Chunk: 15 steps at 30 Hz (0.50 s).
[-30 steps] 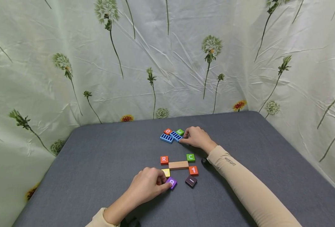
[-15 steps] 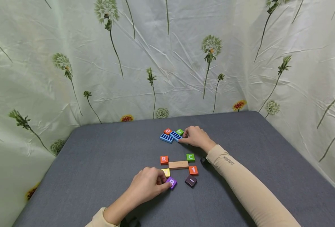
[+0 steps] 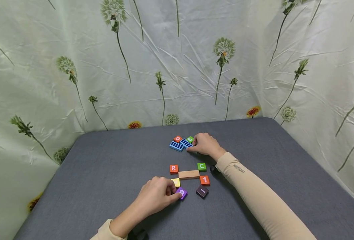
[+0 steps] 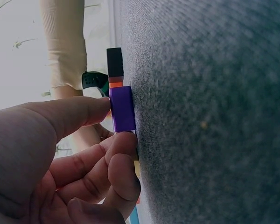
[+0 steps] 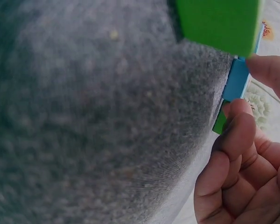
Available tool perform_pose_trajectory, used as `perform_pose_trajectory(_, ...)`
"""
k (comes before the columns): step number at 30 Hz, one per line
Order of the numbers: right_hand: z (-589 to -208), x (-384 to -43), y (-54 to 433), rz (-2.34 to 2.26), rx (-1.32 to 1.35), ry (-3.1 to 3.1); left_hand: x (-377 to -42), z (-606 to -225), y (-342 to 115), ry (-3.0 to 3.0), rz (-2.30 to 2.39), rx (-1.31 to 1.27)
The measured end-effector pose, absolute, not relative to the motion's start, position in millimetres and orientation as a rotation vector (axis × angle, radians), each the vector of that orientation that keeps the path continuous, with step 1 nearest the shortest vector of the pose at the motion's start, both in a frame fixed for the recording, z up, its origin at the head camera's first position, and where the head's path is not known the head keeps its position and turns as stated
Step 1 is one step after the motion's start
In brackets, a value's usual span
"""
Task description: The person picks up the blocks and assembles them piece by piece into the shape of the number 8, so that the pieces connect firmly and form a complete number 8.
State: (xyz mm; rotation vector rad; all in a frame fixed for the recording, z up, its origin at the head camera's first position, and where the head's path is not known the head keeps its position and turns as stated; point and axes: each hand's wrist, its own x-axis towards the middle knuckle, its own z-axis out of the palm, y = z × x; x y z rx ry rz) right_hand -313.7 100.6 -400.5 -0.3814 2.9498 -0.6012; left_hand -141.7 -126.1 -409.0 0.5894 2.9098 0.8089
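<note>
Your left hand (image 3: 156,194) pinches a purple block (image 4: 123,109), right hand (image 3: 207,145) a blue block (image 5: 236,80): probably light, rigid; grip opposite sides.

A small screened-off tabletop space, seemingly indoors; whether it belongs to a home, a lab or a studio cannot be told; a pale, shiny, creased curtain (image 3: 191,63) hangs behind the table (image 3: 111,166) and along both its sides, filling the head view above it; its print shows dandelion heads (image 3: 223,46) on thin stems and an orange-and-yellow flower (image 3: 134,124) near the far edge, a rather domestic pattern; the tabletop is plain dark grey, and the wrist views show it with a cloth-like texture; small bright pieces, among them a purple block (image 3: 184,192) and a blue barred block (image 3: 185,143), give it a playroom look.
</note>
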Motion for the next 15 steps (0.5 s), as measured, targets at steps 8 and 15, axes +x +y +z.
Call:
perform_pose_trajectory(8,-400.6,-312.4,103.0,-0.613,-0.388,2.957,-142.0,-408.9,-126.0,2.908,0.815,0.597)
perform_pose_trajectory(15,-399.6,-310.1,105.7,-0.616,-0.388,2.971,-141.6,-409.2,-126.1,2.915,0.815,0.593)
